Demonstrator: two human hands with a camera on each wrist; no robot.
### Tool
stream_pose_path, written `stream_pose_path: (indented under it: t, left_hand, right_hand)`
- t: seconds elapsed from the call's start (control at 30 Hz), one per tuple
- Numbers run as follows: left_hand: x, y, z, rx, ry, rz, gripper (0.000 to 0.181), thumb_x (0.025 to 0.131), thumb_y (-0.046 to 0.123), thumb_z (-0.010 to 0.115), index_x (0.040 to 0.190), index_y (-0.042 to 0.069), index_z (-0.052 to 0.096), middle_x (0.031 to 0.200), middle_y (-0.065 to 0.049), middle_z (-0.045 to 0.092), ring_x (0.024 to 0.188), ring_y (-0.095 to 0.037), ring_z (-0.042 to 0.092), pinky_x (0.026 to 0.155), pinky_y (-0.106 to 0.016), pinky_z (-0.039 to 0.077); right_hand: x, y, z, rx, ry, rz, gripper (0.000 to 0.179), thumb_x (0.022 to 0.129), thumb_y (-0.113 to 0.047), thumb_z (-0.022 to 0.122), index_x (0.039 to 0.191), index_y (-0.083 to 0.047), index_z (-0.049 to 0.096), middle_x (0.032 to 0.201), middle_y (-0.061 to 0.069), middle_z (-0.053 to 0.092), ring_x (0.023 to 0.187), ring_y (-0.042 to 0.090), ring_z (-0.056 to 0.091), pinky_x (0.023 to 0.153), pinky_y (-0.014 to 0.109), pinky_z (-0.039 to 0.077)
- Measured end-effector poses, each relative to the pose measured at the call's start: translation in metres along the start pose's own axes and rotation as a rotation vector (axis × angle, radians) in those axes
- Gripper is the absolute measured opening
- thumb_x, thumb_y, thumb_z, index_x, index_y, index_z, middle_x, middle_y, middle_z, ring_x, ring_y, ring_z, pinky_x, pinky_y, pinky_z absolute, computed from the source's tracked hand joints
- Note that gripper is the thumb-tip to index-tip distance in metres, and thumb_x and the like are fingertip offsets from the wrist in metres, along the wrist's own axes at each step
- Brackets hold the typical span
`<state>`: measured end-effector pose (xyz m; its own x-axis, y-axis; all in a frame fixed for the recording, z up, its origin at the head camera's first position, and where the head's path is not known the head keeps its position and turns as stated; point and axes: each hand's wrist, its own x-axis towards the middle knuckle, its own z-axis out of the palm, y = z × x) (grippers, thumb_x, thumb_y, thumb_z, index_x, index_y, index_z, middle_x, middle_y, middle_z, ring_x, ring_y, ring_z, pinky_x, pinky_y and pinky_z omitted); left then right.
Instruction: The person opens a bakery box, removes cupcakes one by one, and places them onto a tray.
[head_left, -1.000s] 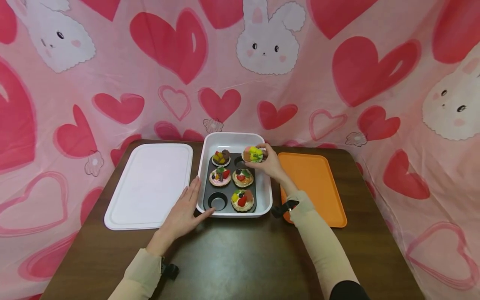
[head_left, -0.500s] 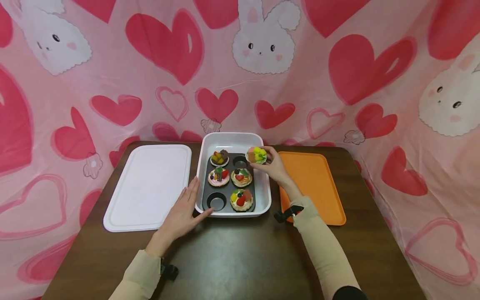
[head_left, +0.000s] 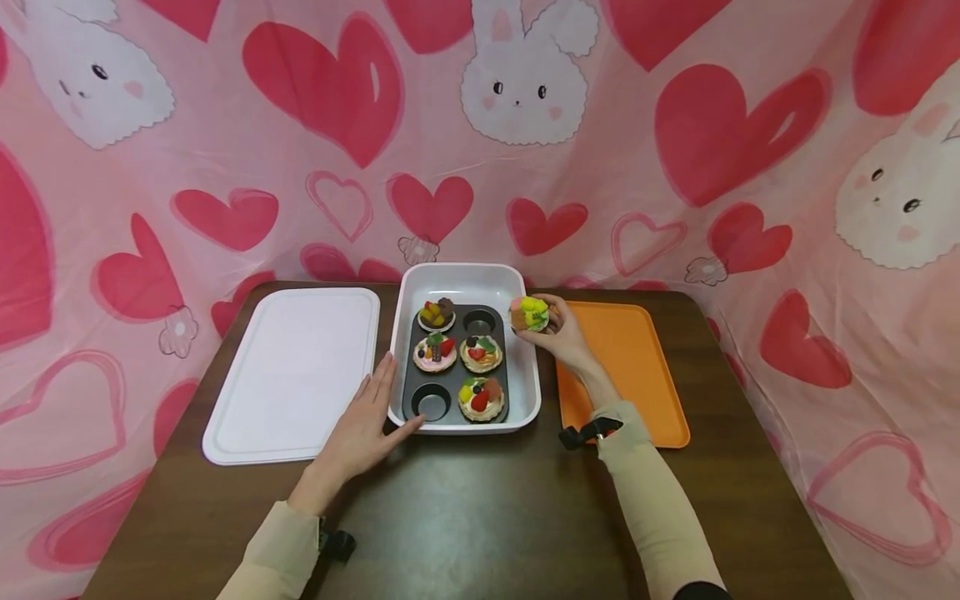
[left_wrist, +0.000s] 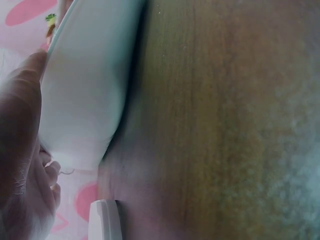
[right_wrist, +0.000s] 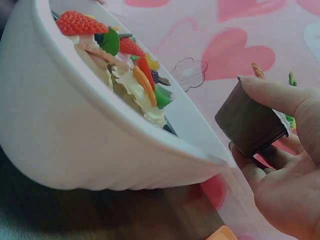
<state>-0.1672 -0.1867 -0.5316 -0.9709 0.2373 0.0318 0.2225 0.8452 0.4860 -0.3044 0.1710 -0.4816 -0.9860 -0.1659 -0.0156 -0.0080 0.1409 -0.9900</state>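
Observation:
My right hand [head_left: 564, 335] pinches a toy fruit tart [head_left: 531, 314] between thumb and fingers, over the right rim of a white basin [head_left: 531, 392]. Yellow and green pieces top this tart; the right wrist view shows its dark cup [right_wrist: 250, 120] from the side. My left hand [head_left: 363, 435] rests with straight fingers against the basin's left wall, thumb at the front rim. Inside the basin lies a dark muffin pan [head_left: 458, 400]. Several fruit tarts fill its cups, among them a strawberry-topped one [head_left: 482, 400]. Two cups, back right [head_left: 478, 322] and front left [head_left: 431, 403], hold none.
A white tray [head_left: 300, 375] lies left of the basin, an orange tray [head_left: 630, 367] to its right, partly beneath my right forearm. All stand on a dark wooden table [head_left: 465, 517]. Behind hangs a pink cloth [head_left: 465, 225] with hearts and rabbits.
My right hand has carried the tart rightward, from beside the back right cup to the basin's right rim. My left hand has stayed against the basin.

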Motion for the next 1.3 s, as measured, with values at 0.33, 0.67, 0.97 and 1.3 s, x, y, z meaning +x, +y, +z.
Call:
stream_pose_path:
  t: [0.33, 0.67, 0.97, 1.3]
  left_hand:
    - [0.000, 0.000, 0.000, -0.005, -0.003, -0.002, 0.117, 0.097, 0.068, 0.069, 0.178, 0.009, 0.007, 0.188, -0.011, 0.006, 0.173, -0.036, 0.020, 0.140, -0.061, 0.020]
    - [0.000, 0.001, -0.001, 0.001, 0.000, -0.002, 0.118, 0.098, 0.066, 0.070, 0.177, 0.007, 0.007, 0.188, -0.013, 0.006, 0.173, -0.036, 0.020, 0.140, -0.060, 0.020]
    - [0.001, 0.000, -0.001, 0.062, 0.005, 0.014, 0.118, 0.097, 0.069, 0.069, 0.177, 0.005, 0.010, 0.187, -0.015, 0.009, 0.172, -0.037, 0.022, 0.140, -0.060, 0.020]
    - [0.002, -0.001, 0.000, 0.118, 0.018, 0.034, 0.119, 0.096, 0.071, 0.068, 0.177, 0.005, 0.012, 0.187, -0.015, 0.011, 0.173, -0.037, 0.022, 0.140, -0.059, 0.021]
  right_hand:
    - [-0.004, 0.009, -0.013, 0.056, 0.082, 0.036, 0.076, 0.098, 0.005, 0.076, 0.160, -0.007, 0.034, 0.150, 0.028, 0.060, 0.116, 0.011, 0.062, 0.094, 0.011, 0.054]
    - [-0.009, 0.018, -0.030, 0.118, 0.127, 0.028, 0.076, 0.096, 0.011, 0.075, 0.159, -0.001, 0.033, 0.133, 0.009, 0.068, 0.103, 0.003, 0.065, 0.091, 0.012, 0.057]
    - [-0.012, 0.024, -0.045, 0.155, 0.174, 0.016, 0.075, 0.094, 0.016, 0.073, 0.156, 0.002, 0.034, 0.102, -0.022, 0.071, 0.095, 0.000, 0.065, 0.085, 0.012, 0.056]
    - [-0.017, 0.031, -0.065, 0.068, 0.187, 0.064, 0.078, 0.097, 0.008, 0.076, 0.161, -0.001, 0.031, 0.124, -0.008, 0.067, 0.105, -0.001, 0.064, 0.093, 0.009, 0.056]
